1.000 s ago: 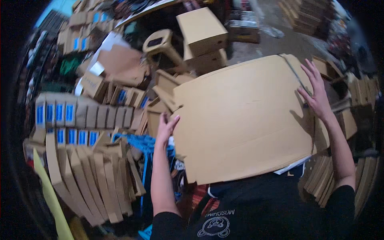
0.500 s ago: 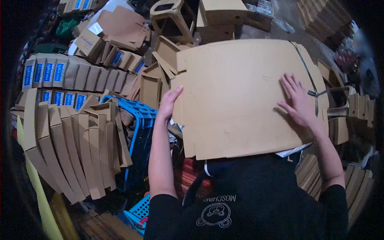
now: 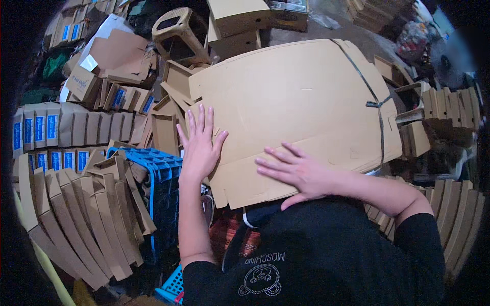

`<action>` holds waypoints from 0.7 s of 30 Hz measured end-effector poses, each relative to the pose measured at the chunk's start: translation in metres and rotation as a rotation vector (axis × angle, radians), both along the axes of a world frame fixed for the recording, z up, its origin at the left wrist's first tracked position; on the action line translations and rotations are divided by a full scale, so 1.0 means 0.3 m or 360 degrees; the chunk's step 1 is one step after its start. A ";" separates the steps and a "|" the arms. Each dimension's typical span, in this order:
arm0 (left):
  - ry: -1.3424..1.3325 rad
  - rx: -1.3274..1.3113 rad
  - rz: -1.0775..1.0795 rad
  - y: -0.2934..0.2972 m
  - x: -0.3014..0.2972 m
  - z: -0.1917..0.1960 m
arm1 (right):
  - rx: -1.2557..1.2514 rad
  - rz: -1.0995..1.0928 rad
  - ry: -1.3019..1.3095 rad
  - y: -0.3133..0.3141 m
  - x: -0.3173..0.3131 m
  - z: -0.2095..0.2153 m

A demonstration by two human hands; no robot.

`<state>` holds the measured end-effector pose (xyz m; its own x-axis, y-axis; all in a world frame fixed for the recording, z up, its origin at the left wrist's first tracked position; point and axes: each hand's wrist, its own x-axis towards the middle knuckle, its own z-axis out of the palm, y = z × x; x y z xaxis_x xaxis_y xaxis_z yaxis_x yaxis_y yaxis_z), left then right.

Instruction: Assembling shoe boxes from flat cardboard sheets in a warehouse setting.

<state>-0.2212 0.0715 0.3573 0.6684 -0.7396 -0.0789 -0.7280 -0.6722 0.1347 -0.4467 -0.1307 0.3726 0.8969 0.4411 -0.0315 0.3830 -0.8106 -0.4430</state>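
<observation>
Sheets (image 3: 296, 102): flat brown cardboard, a stack several layers thick, lying in front of the person's torso, long side across. What bears the underside is hidden.

Strap (image 3: 365, 79), dark, runs over the right end and is knotted on top. None shows on the left end. My reading: bundle tied at one end and not undone; sheets flat, none folded up. Whatever handling is left, the untying or any folding has not been done. How many sheets: cannot tell.

Left grip (image 3: 200, 153): open, fingers spread over the left edge of the sheets, holding nothing closed. Right grip (image 3: 306, 176): open too, palm down by the near edge, thumb pointing toward the body. Pressure of either: cannot tell.

Containers. Blue crate (image 3: 166, 162), left of the sheets; inside dark, something brownish near its rim, kind unclear. Folded cartons (image 3: 81, 219) stand in a slanting row just left of it. Red basket (image 3: 232, 234), below the sheets, mostly covered; contents not readable. Light-blue basket (image 3: 172, 285) at the lower edge, a pinkish-red piece beside it. Clear bag (image 3: 412, 38), upper right, mixed contents, too blurred to name. Box (image 3: 237, 20) beyond the sheets, sits on another; contents hidden.
</observation>
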 end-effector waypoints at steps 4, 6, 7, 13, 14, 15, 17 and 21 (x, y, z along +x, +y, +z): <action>0.0064 -0.0062 0.0007 -0.008 0.007 0.004 | -0.0247 -0.0169 0.0074 -0.160 0.014 0.055; 0.0099 -0.0087 -0.0007 -0.008 0.010 0.012 | -0.0135 -0.0295 0.0116 -0.272 0.043 0.049; 0.0106 -0.0078 -0.0021 0.000 0.007 0.019 | -0.0012 -0.0406 0.0161 -0.327 0.065 0.047; -0.0032 -0.0031 -0.0073 -0.012 -0.017 0.018 | -0.0505 -0.0968 0.0054 -0.464 0.119 0.014; -0.0052 -0.0025 -0.0071 -0.019 -0.018 0.009 | -0.0495 -0.0868 -0.0029 -0.436 0.105 -0.003; -0.0034 -0.0009 -0.0083 -0.030 -0.019 0.008 | -0.0483 -0.0877 -0.0006 -0.420 0.096 -0.007; 0.0033 -0.0035 -0.0117 -0.032 -0.053 0.029 | -0.0406 -0.0391 0.0018 -0.373 0.068 0.035; 0.0166 -0.0032 -0.0392 -0.061 -0.102 0.083 | -0.0394 -0.0310 -0.0014 -0.427 -0.016 0.106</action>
